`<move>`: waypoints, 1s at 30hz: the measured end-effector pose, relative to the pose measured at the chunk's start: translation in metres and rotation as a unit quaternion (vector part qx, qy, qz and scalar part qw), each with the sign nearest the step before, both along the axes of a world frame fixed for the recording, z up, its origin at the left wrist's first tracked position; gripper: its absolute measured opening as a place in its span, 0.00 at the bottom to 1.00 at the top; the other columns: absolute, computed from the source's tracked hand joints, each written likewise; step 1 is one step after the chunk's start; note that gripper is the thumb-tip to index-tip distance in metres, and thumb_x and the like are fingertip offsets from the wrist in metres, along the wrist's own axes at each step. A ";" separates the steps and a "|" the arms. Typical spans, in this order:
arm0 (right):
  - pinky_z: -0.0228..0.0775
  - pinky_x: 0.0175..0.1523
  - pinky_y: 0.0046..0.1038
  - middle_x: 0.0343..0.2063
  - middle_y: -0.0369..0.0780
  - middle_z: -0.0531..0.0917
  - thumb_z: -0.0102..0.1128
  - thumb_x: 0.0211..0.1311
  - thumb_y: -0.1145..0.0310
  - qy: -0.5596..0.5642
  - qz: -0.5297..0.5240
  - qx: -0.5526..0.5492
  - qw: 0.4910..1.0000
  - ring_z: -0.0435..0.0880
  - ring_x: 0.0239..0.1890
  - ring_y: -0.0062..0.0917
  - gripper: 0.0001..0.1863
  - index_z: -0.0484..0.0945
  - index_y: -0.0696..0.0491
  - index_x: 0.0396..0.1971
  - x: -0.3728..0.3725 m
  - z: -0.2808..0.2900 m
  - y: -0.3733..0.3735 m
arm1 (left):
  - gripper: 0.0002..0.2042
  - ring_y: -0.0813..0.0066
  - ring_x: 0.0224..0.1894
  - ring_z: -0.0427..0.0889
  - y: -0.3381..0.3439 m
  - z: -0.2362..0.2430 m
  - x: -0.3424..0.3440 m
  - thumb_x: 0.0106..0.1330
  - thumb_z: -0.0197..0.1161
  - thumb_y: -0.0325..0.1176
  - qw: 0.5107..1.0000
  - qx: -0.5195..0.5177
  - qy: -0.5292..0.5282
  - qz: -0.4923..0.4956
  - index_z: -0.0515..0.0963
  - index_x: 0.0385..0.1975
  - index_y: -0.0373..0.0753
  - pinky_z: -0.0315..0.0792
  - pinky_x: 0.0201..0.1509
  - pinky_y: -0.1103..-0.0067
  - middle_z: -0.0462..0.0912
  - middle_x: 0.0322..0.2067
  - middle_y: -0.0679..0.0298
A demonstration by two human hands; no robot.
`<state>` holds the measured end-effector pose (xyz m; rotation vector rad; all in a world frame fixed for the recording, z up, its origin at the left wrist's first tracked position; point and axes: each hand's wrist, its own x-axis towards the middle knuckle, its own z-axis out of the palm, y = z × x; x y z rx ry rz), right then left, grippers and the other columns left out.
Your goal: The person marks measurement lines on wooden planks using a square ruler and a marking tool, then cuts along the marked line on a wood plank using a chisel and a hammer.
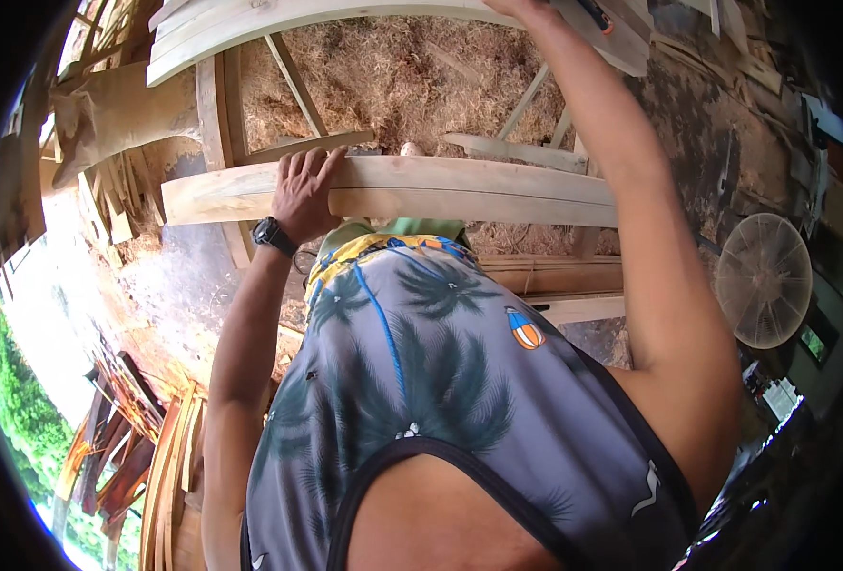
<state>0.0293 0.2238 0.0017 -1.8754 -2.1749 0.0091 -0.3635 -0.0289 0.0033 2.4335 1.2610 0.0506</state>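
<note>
My left hand [307,195], with a black watch on its wrist, lies across a long, slightly curved wooden board [469,190] in front of my waist. Its fingers bend over the board's far edge, and the thumb is spread to the right. My right arm stretches far forward. Only part of my right hand [517,5] shows at the top edge, by a second pale curved board [345,24]; its fingers are out of sight. To the right of that hand, a dark tool with an orange part [595,15] lies on the far wood.
Wooden posts and braces [214,114] stand under the boards. Shavings [393,86] cover the ground between them. A round fan [764,281] is at the right. Stacked planks [564,276] lie by my right side, and scrap wood strips [169,466] at the lower left.
</note>
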 end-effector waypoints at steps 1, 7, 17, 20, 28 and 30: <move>0.66 0.63 0.46 0.52 0.50 0.79 0.54 0.57 0.71 -0.001 0.001 0.004 1.000 0.76 0.59 0.45 0.20 0.77 0.55 0.51 -0.005 0.005 -0.001 | 0.50 0.51 0.59 0.69 -0.001 0.002 -0.002 0.36 0.78 0.41 1.000 0.016 -0.022 0.006 0.65 0.68 0.44 0.60 0.68 0.59 0.72 0.56 0.54; 0.71 0.60 0.51 0.55 0.43 0.79 0.67 0.56 0.58 -0.127 -0.028 0.098 0.987 0.76 0.60 0.41 0.23 0.77 0.49 0.51 0.032 -0.014 -0.011 | 0.51 0.50 0.62 0.69 0.005 -0.010 0.008 0.36 0.79 0.47 0.999 0.021 -0.048 -0.015 0.65 0.68 0.46 0.55 0.72 0.54 0.72 0.56 0.56; 0.73 0.53 0.46 0.43 0.46 0.80 0.56 0.47 0.75 -0.043 -0.007 -0.073 0.996 0.78 0.53 0.46 0.16 0.74 0.53 0.39 -0.004 0.053 -0.112 | 0.52 0.54 0.58 0.69 -0.011 -0.011 -0.009 0.34 0.78 0.45 0.998 0.027 -0.058 -0.005 0.65 0.69 0.43 0.59 0.67 0.60 0.72 0.56 0.57; 0.72 0.52 0.46 0.42 0.47 0.80 0.58 0.44 0.77 -0.028 -0.009 -0.057 0.998 0.78 0.51 0.47 0.17 0.74 0.53 0.39 -0.004 0.045 -0.156 | 0.54 0.53 0.57 0.69 -0.007 -0.023 -0.013 0.32 0.79 0.47 0.996 0.055 -0.070 -0.030 0.65 0.69 0.43 0.60 0.66 0.60 0.72 0.55 0.57; 0.76 0.46 0.40 0.38 0.46 0.85 0.63 0.42 0.74 0.153 -0.135 -0.121 0.971 0.85 0.43 0.44 0.20 0.79 0.52 0.41 -0.065 0.073 -0.298 | 0.60 0.46 0.74 0.56 -0.006 0.007 0.001 0.39 0.82 0.53 0.993 0.008 -0.039 -0.115 0.55 0.74 0.41 0.45 0.76 0.45 0.60 0.71 0.47; 0.77 0.46 0.34 0.36 0.45 0.87 0.64 0.40 0.74 0.251 -0.170 -0.113 0.946 0.87 0.41 0.37 0.20 0.80 0.55 0.40 -0.084 0.078 -0.329 | 0.55 0.45 0.74 0.56 -0.007 0.021 0.015 0.46 0.80 0.47 0.968 -0.002 -0.145 -0.204 0.55 0.73 0.34 0.48 0.76 0.50 0.61 0.70 0.44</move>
